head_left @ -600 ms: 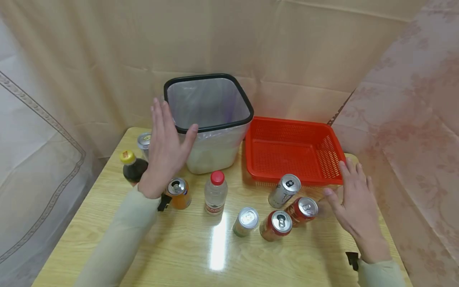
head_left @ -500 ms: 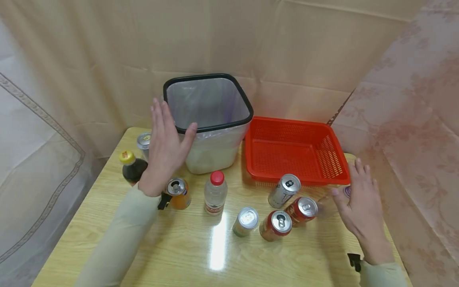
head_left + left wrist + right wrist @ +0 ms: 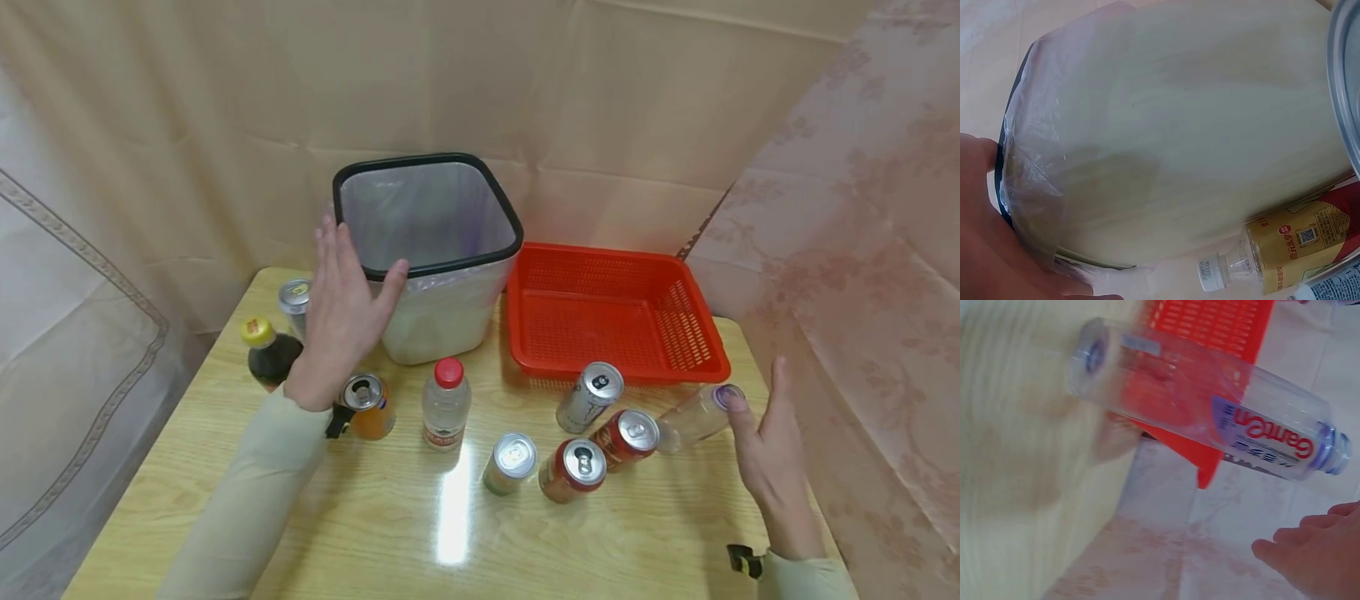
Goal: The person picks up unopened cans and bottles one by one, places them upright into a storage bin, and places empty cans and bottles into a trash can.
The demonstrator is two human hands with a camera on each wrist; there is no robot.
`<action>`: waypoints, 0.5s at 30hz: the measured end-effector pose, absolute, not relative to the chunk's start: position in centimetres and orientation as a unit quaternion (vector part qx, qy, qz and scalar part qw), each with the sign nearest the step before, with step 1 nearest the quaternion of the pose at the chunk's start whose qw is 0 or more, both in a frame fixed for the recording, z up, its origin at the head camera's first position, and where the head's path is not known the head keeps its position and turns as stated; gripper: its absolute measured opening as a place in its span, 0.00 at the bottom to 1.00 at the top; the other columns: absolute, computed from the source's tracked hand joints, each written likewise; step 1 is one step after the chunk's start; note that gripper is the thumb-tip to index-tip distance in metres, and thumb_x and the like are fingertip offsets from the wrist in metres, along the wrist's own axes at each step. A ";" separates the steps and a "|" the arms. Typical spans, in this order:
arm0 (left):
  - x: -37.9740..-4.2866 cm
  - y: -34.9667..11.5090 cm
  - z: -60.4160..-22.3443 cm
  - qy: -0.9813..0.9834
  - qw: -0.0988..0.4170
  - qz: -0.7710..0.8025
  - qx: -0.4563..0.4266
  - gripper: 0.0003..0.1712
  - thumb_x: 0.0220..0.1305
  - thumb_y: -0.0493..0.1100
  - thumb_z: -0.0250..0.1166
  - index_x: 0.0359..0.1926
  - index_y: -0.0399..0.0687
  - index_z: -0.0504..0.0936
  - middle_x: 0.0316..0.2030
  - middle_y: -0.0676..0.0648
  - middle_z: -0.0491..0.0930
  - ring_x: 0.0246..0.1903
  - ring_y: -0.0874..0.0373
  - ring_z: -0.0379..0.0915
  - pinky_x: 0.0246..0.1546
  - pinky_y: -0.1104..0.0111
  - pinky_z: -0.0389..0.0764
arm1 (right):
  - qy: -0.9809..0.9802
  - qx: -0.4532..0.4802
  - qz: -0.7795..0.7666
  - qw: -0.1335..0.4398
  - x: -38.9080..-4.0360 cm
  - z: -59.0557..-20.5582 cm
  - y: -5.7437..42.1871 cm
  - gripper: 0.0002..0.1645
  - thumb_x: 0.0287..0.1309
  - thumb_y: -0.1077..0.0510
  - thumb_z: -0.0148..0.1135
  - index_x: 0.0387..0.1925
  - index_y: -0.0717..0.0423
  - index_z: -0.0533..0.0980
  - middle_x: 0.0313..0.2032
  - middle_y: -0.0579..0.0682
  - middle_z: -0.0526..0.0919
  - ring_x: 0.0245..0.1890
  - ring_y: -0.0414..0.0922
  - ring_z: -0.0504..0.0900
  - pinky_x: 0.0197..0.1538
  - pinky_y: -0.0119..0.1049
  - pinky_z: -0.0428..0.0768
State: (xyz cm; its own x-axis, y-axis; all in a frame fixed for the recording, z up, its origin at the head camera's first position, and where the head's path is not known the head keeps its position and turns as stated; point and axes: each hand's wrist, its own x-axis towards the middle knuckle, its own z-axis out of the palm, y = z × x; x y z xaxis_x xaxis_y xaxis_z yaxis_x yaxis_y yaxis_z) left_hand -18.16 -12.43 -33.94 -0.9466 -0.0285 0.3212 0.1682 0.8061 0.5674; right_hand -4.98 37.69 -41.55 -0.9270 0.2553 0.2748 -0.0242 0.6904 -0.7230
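Note:
In the head view my left hand (image 3: 341, 321), fingers straight and thumb spread, is at the left front rim of a pale bin (image 3: 438, 321) with a black rim and clear liner. The left wrist view shows the bin's wall (image 3: 1197, 125) beside that hand. My right hand (image 3: 772, 462) is at the table's right, thumb extended near the neck of a clear plastic bottle (image 3: 690, 421). In the right wrist view, visible fingertips (image 3: 1266, 550) are apart from this bottle (image 3: 1191, 390), which has a purple label; I cannot tell whether it is capped.
A red basket (image 3: 615, 317) sits right of the bin. In front are a silver can (image 3: 581, 408), two red cans, a pale can (image 3: 504, 475) and a red-capped bottle (image 3: 446, 408). An orange can (image 3: 375, 417) and yellow-capped dark bottle (image 3: 273, 358) stand left.
My right hand has moved right and turned, uncovering more of the clear bottle. My left hand stays at the bin rim. The head view has shifted slightly.

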 end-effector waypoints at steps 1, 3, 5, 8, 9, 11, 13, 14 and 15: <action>-18.1 -12.5 -33.9 -0.937 0.157 -0.309 -0.036 0.59 0.73 0.74 0.47 0.81 0.30 0.42 0.82 0.38 0.30 0.81 0.43 0.26 0.79 0.48 0.41 | -0.898 -0.069 0.400 0.171 -5.0 -41.7 37.7 0.45 0.78 0.44 0.47 0.84 0.44 0.38 0.83 0.53 0.40 0.81 0.59 0.40 0.79 0.60 0.38; -18.1 -12.6 -33.9 -0.938 0.152 -0.308 -0.035 0.59 0.73 0.74 0.47 0.81 0.31 0.42 0.82 0.38 0.30 0.81 0.43 0.27 0.79 0.49 0.41 | -0.890 -0.080 0.423 0.152 -5.0 -42.2 37.8 0.46 0.78 0.44 0.47 0.84 0.45 0.37 0.83 0.54 0.41 0.81 0.59 0.40 0.80 0.54 0.39; -18.1 -12.6 -33.8 -0.939 0.151 -0.306 -0.035 0.59 0.73 0.73 0.47 0.81 0.31 0.43 0.82 0.38 0.30 0.81 0.43 0.28 0.79 0.49 0.41 | -0.882 -0.087 0.445 0.131 -5.0 -42.7 37.8 0.47 0.77 0.46 0.48 0.84 0.48 0.37 0.83 0.56 0.41 0.81 0.59 0.41 0.80 0.41 0.42; -18.1 -12.6 -33.8 -0.941 0.153 -0.300 -0.037 0.58 0.74 0.73 0.47 0.80 0.30 0.44 0.82 0.37 0.32 0.81 0.42 0.29 0.79 0.50 0.41 | -0.878 -0.106 0.456 0.101 -5.0 -43.5 37.7 0.51 0.76 0.46 0.52 0.84 0.52 0.35 0.82 0.57 0.43 0.80 0.62 0.46 0.71 0.18 0.49; -18.1 -12.6 -33.7 -0.941 0.153 -0.299 -0.038 0.58 0.74 0.73 0.47 0.80 0.30 0.44 0.82 0.36 0.33 0.81 0.42 0.30 0.79 0.50 0.41 | -0.878 -0.113 0.456 0.093 -5.0 -43.7 37.6 0.52 0.75 0.46 0.54 0.84 0.53 0.35 0.82 0.57 0.43 0.79 0.63 0.47 0.67 0.14 0.51; -18.1 -12.5 -33.7 -0.941 0.155 -0.299 -0.038 0.58 0.74 0.72 0.47 0.80 0.29 0.44 0.82 0.36 0.33 0.81 0.42 0.30 0.79 0.50 0.42 | -0.879 -0.129 0.451 0.081 -4.9 -44.1 37.5 0.54 0.74 0.45 0.56 0.83 0.55 0.36 0.82 0.60 0.46 0.78 0.65 0.52 0.62 0.10 0.54; -18.1 -12.5 -33.7 -0.941 0.154 -0.299 -0.038 0.58 0.74 0.72 0.47 0.80 0.29 0.44 0.82 0.36 0.33 0.81 0.43 0.30 0.79 0.51 0.42 | -0.881 -0.139 0.446 0.078 -4.9 -44.4 37.2 0.55 0.73 0.45 0.59 0.83 0.58 0.39 0.79 0.63 0.53 0.76 0.65 0.57 0.64 0.13 0.57; -18.1 -12.5 -33.7 -0.941 0.155 -0.299 -0.038 0.58 0.74 0.72 0.47 0.80 0.29 0.44 0.82 0.36 0.33 0.81 0.44 0.30 0.79 0.51 0.42 | -0.882 -0.143 0.443 0.079 -4.9 -44.5 37.1 0.54 0.72 0.45 0.60 0.83 0.59 0.41 0.78 0.65 0.56 0.74 0.64 0.60 0.64 0.14 0.58; -18.0 -12.5 -33.7 -0.940 0.155 -0.300 -0.038 0.58 0.74 0.72 0.47 0.80 0.29 0.44 0.82 0.36 0.33 0.81 0.44 0.30 0.79 0.51 0.42 | -0.883 -0.148 0.438 0.080 -4.9 -44.6 37.0 0.53 0.71 0.45 0.62 0.82 0.60 0.44 0.75 0.66 0.60 0.72 0.61 0.64 0.63 0.15 0.60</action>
